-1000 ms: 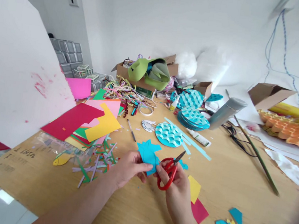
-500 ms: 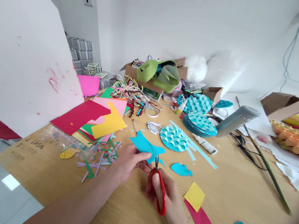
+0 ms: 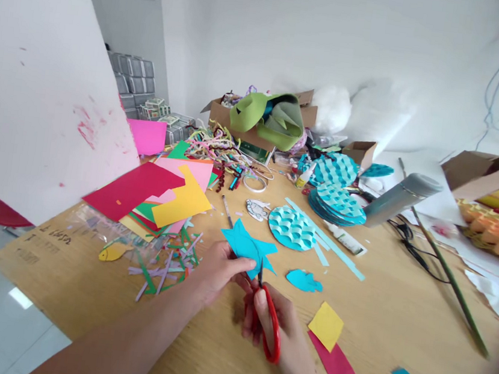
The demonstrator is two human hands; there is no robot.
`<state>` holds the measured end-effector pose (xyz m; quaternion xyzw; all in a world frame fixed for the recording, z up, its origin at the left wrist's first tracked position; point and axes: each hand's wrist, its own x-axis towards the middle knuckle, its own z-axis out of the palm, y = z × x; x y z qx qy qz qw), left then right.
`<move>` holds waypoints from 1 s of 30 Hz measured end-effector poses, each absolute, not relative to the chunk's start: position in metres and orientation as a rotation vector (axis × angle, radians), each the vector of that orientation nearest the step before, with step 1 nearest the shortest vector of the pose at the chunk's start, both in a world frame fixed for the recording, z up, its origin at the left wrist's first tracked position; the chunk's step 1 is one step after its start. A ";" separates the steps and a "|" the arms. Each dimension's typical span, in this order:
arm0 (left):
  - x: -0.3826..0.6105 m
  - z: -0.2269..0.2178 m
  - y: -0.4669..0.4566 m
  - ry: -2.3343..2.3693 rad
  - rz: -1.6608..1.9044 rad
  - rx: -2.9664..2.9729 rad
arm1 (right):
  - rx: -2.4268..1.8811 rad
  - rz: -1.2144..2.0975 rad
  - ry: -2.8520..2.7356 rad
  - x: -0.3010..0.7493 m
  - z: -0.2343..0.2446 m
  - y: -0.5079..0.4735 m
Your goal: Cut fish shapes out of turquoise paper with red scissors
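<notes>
My left hand (image 3: 221, 270) pinches a blue paper piece (image 3: 249, 244) with pointed corners and a drawn curved line, thumb on top. My right hand (image 3: 276, 318) is wrapped round the red handles of a pair of scissors (image 3: 275, 336). The scissors' dark blades meet the paper's lower right part; how far they are parted is hard to make out. To the right lies a blue paper fish (image 3: 304, 280). Beyond the paper are a fish drawing on white paper (image 3: 256, 210) and a blue disc with pale wavy strips (image 3: 292, 228).
Coloured paper sheets (image 3: 135, 191), paper scraps (image 3: 166, 274) and a yellow paper fish (image 3: 113, 253) lie to the left. Yellow paper (image 3: 326, 325) overlaps red paper (image 3: 332, 361) at right. Farther back are a glue bottle (image 3: 344, 238), a grey tumbler (image 3: 402, 200) and a green stick (image 3: 451, 278).
The blue paper has turned slightly in my left hand, its left points now tipped more upward. The scissors stay at its lower right edge. The view has shifted a little.
</notes>
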<state>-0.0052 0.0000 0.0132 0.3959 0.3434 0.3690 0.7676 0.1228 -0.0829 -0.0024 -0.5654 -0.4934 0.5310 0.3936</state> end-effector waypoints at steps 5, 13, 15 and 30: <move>-0.004 0.013 -0.001 0.742 0.800 0.852 | -1.431 1.344 -1.229 0.123 -0.002 -0.083; -0.004 0.013 -0.002 0.754 0.779 0.878 | -1.407 1.343 -1.221 0.123 -0.003 -0.082; -0.004 0.013 -0.002 0.760 0.774 0.888 | -1.407 1.349 -1.219 0.123 -0.003 -0.082; -0.005 0.012 -0.001 0.750 0.764 0.927 | -1.441 1.281 -1.292 0.123 0.002 -0.083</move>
